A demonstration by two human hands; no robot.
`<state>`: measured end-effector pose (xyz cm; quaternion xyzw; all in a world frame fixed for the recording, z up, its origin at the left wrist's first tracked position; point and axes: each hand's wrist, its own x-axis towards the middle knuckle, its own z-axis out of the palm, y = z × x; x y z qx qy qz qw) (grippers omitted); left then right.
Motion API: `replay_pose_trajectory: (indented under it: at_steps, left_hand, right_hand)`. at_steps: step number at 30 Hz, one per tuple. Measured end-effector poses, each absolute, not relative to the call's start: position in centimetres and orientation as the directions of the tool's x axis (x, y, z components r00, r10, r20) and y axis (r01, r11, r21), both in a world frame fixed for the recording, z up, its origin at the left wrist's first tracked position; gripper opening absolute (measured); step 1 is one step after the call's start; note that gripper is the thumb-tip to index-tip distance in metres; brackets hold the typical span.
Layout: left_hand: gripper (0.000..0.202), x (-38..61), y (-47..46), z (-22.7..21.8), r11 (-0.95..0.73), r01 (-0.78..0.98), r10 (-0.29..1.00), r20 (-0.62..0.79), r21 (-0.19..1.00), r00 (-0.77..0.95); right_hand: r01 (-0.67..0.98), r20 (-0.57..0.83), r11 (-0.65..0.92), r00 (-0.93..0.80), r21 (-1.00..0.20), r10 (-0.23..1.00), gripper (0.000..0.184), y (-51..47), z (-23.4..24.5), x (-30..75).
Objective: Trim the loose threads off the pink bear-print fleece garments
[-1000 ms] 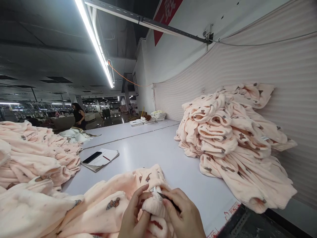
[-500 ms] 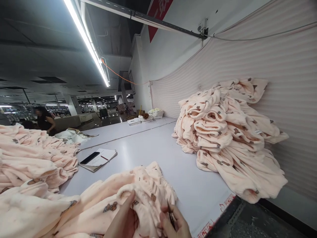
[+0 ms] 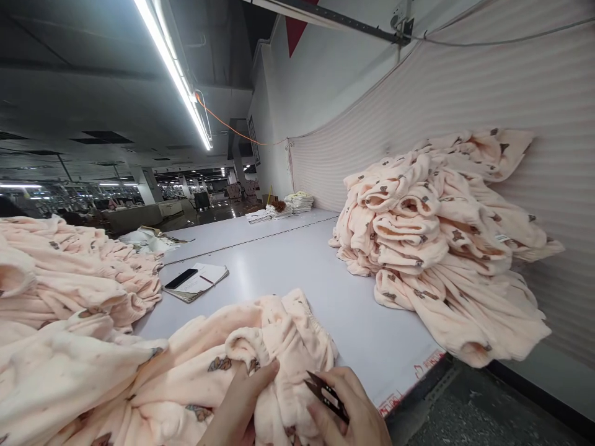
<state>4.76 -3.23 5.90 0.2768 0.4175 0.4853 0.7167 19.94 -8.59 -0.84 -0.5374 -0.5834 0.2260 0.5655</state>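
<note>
A pale pink fleece garment [image 3: 195, 353] with small brown bear prints lies bunched at the near edge of the table. My left hand [image 3: 244, 396] grips its fabric near a rolled cuff opening, thumb on top and the other fingers hidden in the folds. In my right hand [image 3: 356, 409] is a pair of dark thread snips [image 3: 328, 395], blades pointing up and left over the cloth. The blade tips stand slightly apart, close to the garment's gathered edge.
A tall heap of similar pink garments [image 3: 418, 241] stands at the right against the striped sheet. Another pile [image 3: 69, 266] lies at the left. A notebook [image 3: 211, 272] with a black phone [image 3: 181, 279] rests mid-table; folded white cloths [image 3: 297, 201] sit farther back.
My right hand has moved slightly right, and the snips now show more plainly. My left thumb has shifted onto the fabric. The view has turned a little left and tilted down.
</note>
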Motion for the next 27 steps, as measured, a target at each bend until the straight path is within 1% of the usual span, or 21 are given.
replay_pose_trajectory:
  at_steps: [3, 6, 8, 10, 13, 15, 17, 21, 23, 25, 27]
  left_hand:
    - [0.074, 4.7, -3.3, 5.6, 0.389, -0.461, 0.92, -0.316, 0.797, 0.23]
    - [0.066, 4.6, -3.3, 5.4, 0.424, -0.468, 0.899, -0.298, 0.775, 0.321]
    - [0.062, 4.7, -3.4, 5.3, 0.452, -0.462, 0.88, -0.299, 0.763, 0.368]
    - [0.065, 4.8, -3.6, 5.3, 0.443, -0.46, 0.881, -0.28, 0.769, 0.381]
    - [0.076, 5.0, -3.7, 5.3, 0.391, -0.479, 0.908, -0.243, 0.786, 0.341]
    - [0.078, 5.0, -3.7, 5.3, 0.377, -0.486, 0.918, -0.248, 0.788, 0.309]
    - [0.078, 5.0, -3.7, 5.2, 0.378, -0.481, 0.92, -0.264, 0.791, 0.289]
    - [0.074, 4.9, -3.6, 4.9, 0.386, -0.453, 0.915, -0.272, 0.804, 0.299]
    - [0.066, 4.8, -3.4, 4.8, 0.383, -0.433, 0.913, -0.264, 0.816, 0.309]
    - [0.056, 4.8, -3.2, 4.9, 0.342, -0.396, 0.927, -0.238, 0.852, 0.288]
    - [0.042, 4.6, -3.2, 5.0, 0.294, -0.277, 0.946, -0.238, 0.915, 0.219]
  right_hand:
    - [0.581, 0.44, 0.315, 0.084, -0.751, 0.894, 0.025, -8.1, 0.6, 20.7]
    - [0.725, 0.468, 0.305, 0.026, -0.617, 0.883, 0.025, -7.7, 1.2, 20.3]
    - [0.765, 0.472, 0.32, -0.023, -0.559, 0.881, 0.022, -7.6, 1.4, 20.2]
    - [0.793, 0.463, 0.333, -0.073, -0.511, 0.884, 0.02, -7.7, 1.6, 20.3]
    - [0.842, 0.469, 0.32, -0.091, -0.435, 0.879, 0.019, -7.8, 1.8, 20.5]
    - [0.864, 0.484, 0.305, -0.083, -0.4, 0.871, 0.019, -7.8, 1.8, 20.4]
    - [0.862, 0.483, 0.286, -0.056, -0.418, 0.874, 0.017, -7.8, 1.6, 20.3]
    - [0.795, 0.468, 0.297, -0.019, -0.529, 0.883, 0.017, -7.7, 0.9, 20.2]
    - [0.776, 0.478, 0.329, -0.041, -0.538, 0.878, 0.019, -7.6, 0.6, 20.2]
    - [0.747, 0.483, 0.334, -0.019, -0.575, 0.875, 0.02, -7.6, 0.5, 20.1]
    - [0.652, 0.473, 0.321, 0.064, -0.686, 0.879, 0.019, -7.2, 0.3, 20.2]
